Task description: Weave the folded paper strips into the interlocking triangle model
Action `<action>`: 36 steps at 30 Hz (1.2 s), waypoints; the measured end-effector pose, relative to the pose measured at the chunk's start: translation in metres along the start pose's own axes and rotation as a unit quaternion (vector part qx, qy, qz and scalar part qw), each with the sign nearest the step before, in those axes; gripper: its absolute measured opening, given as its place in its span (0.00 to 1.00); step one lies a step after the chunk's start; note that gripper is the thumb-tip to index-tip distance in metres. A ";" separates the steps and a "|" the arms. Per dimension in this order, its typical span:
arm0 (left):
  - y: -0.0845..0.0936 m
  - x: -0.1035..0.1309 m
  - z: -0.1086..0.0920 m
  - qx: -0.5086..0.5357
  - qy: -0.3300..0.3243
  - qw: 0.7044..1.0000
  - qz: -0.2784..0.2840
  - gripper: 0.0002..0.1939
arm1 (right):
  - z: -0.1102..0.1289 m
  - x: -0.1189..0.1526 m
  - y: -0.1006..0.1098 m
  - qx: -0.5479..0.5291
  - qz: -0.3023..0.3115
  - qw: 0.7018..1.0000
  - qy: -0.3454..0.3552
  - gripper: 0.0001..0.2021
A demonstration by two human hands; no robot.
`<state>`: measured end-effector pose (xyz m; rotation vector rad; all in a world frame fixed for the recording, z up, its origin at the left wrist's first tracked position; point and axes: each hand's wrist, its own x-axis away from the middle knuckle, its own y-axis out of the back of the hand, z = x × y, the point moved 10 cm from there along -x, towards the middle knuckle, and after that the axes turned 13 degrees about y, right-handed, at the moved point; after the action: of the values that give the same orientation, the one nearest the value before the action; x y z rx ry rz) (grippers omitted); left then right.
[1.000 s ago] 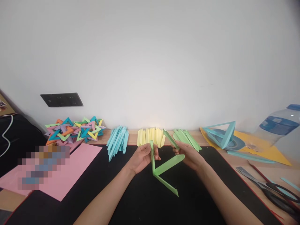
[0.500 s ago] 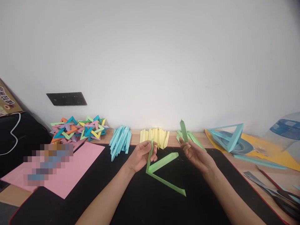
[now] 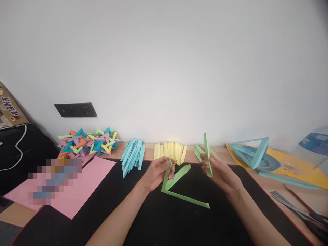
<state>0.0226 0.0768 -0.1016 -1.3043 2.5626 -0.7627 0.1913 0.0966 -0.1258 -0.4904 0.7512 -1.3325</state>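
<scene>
My left hand pinches one arm of a green folded-paper piece, whose three strips meet at a corner below the fingers. Two of its arms point to the right, over the black mat. A single green folded paper strip stands nearly upright in my right hand, held between thumb and fingers. The strip and the piece are apart. Behind my right hand lies a small pile of green strips, partly hidden by the fingers.
Along the wall lie blue strips, yellow strips and colourful woven paper models. Pink paper overlaps the black mat at left. At right are a blue paper frame, a tape roll, scissors and a pencil.
The single green strip has come more fully into view, upright in my right hand, which has moved slightly right. The joined green piece has turned a little, its lower arm now flatter.
</scene>
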 end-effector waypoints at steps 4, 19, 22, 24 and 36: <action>-0.002 0.001 0.000 -0.010 0.001 1.000 0.001 0.12 | 0.002 0.001 -0.005 0.007 0.007 1.000 -0.003 0.23; -0.022 0.007 -0.001 -0.094 -0.002 0.996 0.002 0.10 | 0.004 0.001 -0.018 0.117 0.047 0.992 0.017 0.16; -0.025 0.008 -0.002 -0.110 -0.007 0.994 -0.001 0.10 | 0.006 0.005 -0.033 0.138 0.094 0.985 0.038 0.18; -0.025 0.008 -0.002 -0.121 -0.010 0.993 -0.006 0.09 | 0.006 0.009 -0.043 0.157 0.126 0.979 0.045 0.17; -0.025 0.007 0.000 -0.146 -0.018 0.989 -0.016 0.07 | -0.004 0.016 -0.057 0.241 0.139 0.960 0.018 0.12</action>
<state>0.0358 0.0592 -0.0880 -1.4265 2.7067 -0.3740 0.1507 0.0703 -0.0920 0.0297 0.4784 -1.2070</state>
